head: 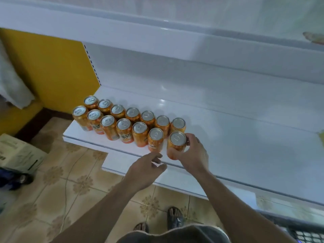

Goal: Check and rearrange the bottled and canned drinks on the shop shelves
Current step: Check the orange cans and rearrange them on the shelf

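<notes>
Front row: the end can is stood on the shelf and gripped round its body by the right hand, fingers curled about it, presumably to be lined up with the orange rows. The left hand is held near, fingers loosely spread, empty.

We count fourteen orange cans on one white shelf: seven in the back row, seven in front. Two hands: left hand, right hand. One cardboard box. Two sandalled feet.
</notes>
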Demonstrator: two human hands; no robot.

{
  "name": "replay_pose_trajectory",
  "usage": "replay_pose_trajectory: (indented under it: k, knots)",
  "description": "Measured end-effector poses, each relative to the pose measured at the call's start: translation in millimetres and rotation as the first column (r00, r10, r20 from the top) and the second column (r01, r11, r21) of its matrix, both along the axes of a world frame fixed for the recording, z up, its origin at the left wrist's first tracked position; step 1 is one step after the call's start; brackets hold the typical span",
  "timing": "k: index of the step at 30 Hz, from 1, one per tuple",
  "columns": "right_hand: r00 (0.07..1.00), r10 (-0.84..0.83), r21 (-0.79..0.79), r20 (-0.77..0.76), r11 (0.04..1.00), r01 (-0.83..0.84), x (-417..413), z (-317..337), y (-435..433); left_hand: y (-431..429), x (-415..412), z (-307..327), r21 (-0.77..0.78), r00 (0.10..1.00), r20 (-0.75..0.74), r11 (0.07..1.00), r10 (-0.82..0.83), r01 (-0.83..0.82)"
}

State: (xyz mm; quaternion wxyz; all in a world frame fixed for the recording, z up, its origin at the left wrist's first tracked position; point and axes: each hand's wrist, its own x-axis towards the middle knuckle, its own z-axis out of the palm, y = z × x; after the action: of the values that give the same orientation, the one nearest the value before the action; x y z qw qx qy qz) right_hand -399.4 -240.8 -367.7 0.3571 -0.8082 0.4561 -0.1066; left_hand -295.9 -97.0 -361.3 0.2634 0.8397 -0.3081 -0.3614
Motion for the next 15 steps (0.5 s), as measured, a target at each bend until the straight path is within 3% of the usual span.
replay_pose_trajectory:
  k: [4,9,15]
  knots:
    - [0.985,-0.029,-0.121,0.170,0.991,0.050,-23.0,38.8,29.8,11.3,1.5,-2.3,-0.255,0.998,0.001,0.965,-0.056,0.055]
    - [0.956,0.003,-0.303,0.295,0.949,0.091,-44.5,86.8,74.1,10.2,-10.1,14.4,-0.604,0.982,0.071,0.776,-0.173,0.181]
    - [0.909,0.164,-0.556,0.384,0.827,0.086,-59.5,125.4,98.4,3.3,-22.1,53.3,-0.816,0.953,-0.138,0.576,-0.268,0.044]
